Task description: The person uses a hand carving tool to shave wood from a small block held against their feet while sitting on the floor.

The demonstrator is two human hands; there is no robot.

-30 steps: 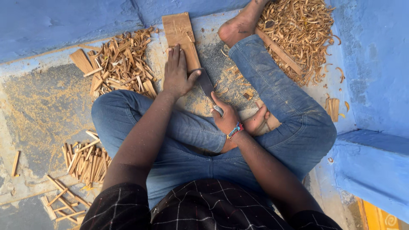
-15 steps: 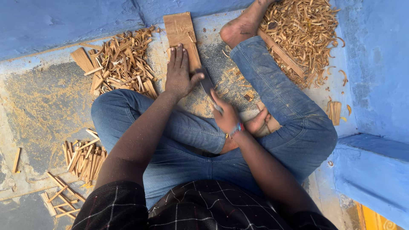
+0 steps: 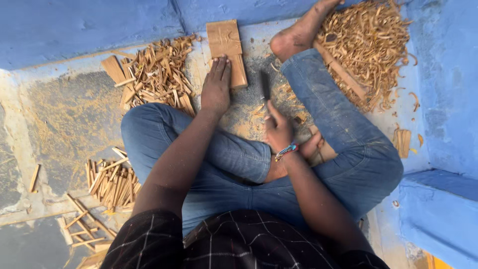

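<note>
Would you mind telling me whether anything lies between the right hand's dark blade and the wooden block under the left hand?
Nothing visible does. The left hand rests on the wooden block; the dark blade in the right hand stands just beside it, with only dusty floor between.

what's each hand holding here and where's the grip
The right hand grips a dark flat blade by its near end. The left hand lies flat on the rectangular wooden block, pressing without gripping.
</note>
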